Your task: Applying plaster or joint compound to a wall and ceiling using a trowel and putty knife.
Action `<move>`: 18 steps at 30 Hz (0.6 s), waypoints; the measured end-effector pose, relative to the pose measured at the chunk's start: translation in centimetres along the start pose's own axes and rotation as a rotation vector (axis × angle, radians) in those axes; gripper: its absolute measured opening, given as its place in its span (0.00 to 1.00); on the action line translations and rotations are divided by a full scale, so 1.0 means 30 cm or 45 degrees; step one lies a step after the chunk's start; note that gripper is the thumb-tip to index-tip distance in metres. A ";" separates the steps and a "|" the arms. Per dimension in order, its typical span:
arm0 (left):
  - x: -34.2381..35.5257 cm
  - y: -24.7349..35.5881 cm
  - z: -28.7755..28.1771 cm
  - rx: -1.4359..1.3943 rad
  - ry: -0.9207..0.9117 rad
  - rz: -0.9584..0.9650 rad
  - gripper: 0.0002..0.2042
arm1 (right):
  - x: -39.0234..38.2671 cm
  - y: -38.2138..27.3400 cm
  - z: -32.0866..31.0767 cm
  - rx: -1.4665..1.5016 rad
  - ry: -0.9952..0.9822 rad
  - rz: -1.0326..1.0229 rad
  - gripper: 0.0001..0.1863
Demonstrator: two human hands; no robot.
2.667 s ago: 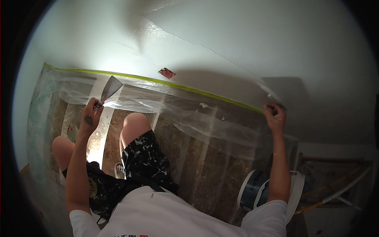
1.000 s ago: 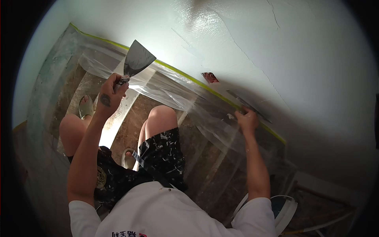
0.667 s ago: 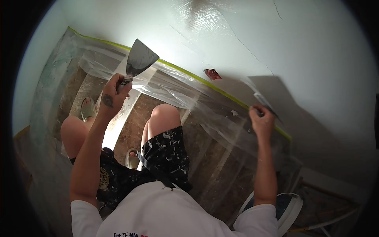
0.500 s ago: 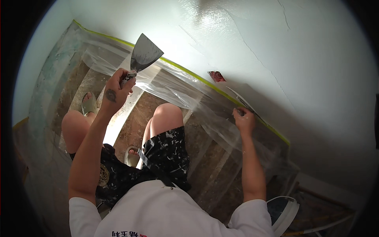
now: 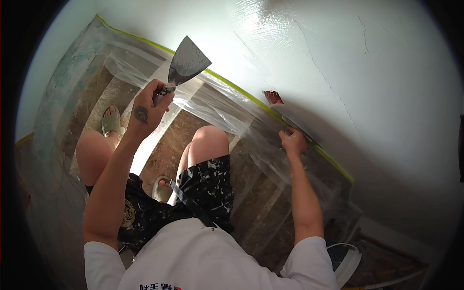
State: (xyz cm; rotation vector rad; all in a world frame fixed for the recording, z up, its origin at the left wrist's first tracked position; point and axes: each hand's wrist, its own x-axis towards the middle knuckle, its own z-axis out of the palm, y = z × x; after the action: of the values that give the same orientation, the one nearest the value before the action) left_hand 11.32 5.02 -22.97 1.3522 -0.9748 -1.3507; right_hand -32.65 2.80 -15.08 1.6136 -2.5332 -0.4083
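In my left hand is the handle of a wide putty knife, its grey-smeared blade pointing up in front of the wall. The fingers wrap round the paint-spotted handle. My right hand is closed on a plastering trowel low on the white wall. Its long blade shows nearly edge-on along the wall's lower edge, and my hand hides the handle. A wet, glossy patch shines higher on the wall, and thin cracks run down beside it.
Yellow-green tape follows the wall's lower edge, with clear plastic sheeting hanging from it. A small red patch shows just above the tape. At lower right stands a white bucket. My sandalled feet rest on a stained floor.
My right hand has shifted slightly left, and the trowel blade, tilted off the wall before, now lies flatter along it. The putty knife sits slightly farther right in view, still held.
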 end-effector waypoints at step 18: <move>-0.089 0.056 -0.025 -0.297 -0.329 -0.147 0.11 | -0.212 0.199 -0.509 0.956 0.166 -0.751 0.15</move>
State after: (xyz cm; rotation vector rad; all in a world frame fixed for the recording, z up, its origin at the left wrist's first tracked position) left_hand 12.03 7.31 -20.78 1.0892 -0.8843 -1.7025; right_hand -31.54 8.40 1.57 2.5239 -2.1730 0.6849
